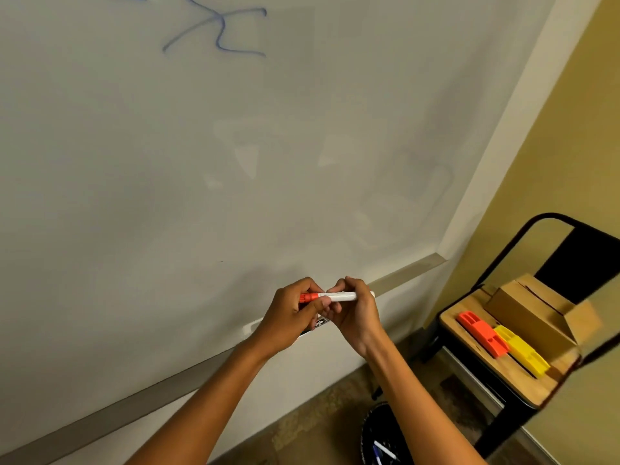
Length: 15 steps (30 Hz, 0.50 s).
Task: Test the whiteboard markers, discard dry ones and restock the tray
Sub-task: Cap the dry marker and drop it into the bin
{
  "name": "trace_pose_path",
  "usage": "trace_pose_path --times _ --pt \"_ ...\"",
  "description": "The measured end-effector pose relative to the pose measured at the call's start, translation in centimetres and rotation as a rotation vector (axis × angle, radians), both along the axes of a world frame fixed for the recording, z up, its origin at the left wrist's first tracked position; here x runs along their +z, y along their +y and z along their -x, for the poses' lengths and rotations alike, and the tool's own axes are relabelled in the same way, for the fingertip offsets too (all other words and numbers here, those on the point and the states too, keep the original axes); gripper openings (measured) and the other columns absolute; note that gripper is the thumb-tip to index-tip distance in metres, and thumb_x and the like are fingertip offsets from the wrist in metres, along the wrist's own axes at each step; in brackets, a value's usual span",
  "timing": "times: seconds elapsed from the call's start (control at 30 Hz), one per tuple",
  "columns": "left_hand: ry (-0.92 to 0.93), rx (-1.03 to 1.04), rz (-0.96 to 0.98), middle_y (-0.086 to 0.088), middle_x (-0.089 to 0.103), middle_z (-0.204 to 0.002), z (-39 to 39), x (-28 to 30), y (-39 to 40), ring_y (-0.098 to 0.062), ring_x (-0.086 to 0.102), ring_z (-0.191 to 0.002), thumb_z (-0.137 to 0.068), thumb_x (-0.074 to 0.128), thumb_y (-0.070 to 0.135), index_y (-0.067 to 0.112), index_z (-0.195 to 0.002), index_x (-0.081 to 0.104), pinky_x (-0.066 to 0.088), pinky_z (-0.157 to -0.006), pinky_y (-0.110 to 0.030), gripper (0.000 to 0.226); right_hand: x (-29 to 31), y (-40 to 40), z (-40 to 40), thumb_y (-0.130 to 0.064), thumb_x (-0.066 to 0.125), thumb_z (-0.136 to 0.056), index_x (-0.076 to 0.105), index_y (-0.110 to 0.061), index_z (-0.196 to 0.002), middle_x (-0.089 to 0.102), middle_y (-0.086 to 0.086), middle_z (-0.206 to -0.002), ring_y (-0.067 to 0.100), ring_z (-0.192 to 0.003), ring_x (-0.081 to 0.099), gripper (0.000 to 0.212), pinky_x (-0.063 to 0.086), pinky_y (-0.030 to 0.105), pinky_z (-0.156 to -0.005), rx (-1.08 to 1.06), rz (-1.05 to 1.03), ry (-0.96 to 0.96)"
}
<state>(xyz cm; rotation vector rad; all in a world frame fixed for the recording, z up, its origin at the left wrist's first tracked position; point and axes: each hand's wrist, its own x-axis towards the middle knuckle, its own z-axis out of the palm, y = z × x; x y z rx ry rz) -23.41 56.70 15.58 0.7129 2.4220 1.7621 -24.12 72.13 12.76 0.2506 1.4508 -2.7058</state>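
Observation:
I hold a white marker with a red cap (335,296) level in front of the whiteboard (235,146). My left hand (292,318) pinches the red cap end, and my right hand (355,310) grips the white barrel. Under my hands a second marker with a black label (317,325) lies on the board's tray (250,328), mostly hidden. Blue scribbles (221,28) mark the board's top. A dark bin (382,437) on the floor below holds a couple of markers (382,451).
At the right a black metal chair (503,380) with a wooden seat carries a cardboard box (533,307), an orange plastic piece (483,333) and a yellow one (523,350). A yellow wall stands behind it.

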Motion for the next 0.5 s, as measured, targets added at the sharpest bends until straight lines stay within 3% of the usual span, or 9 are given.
trace_pose_path --times 0.23,0.33,0.5 --pt "-0.083 -0.079 0.067 0.003 0.06 -0.058 -0.4 -3.3 3.9 -0.012 0.054 -0.055 -0.098 0.057 0.023 0.009 -0.089 0.057 0.046 -0.06 -0.022 0.016 -4.2 3.7 -1.8 -0.028 0.041 -0.093 0.052 -0.005 -0.068 0.036 0.008 -0.053 0.03 -0.06 0.043 0.036 0.044 0.054 -0.082 -0.091 -0.007 -0.057" --pt "-0.114 -0.14 0.096 0.002 0.06 -0.061 -0.5 -4.4 5.6 -0.013 0.056 -0.058 -0.098 0.057 0.025 0.011 -0.091 0.057 0.05 -0.064 -0.03 0.015 -5.0 5.1 -3.2 -0.024 0.038 -0.095 0.05 -0.006 -0.065 0.035 0.008 -0.051 0.026 -0.056 0.042 0.037 0.051 0.044 -0.074 -0.145 0.026 -0.106" --pt "-0.142 -0.217 0.091 0.002 0.058 -0.062 -1.2 -6.2 8.5 -0.01 0.052 -0.058 -0.098 0.058 0.026 0.009 -0.095 0.058 0.045 -0.058 -0.025 0.017 -5.9 8.3 -5.0 -0.023 0.04 -0.096 0.053 -0.005 -0.065 0.04 0.009 -0.049 0.022 -0.058 0.042 0.038 0.052 0.033 -0.063 -0.19 0.017 -0.176"
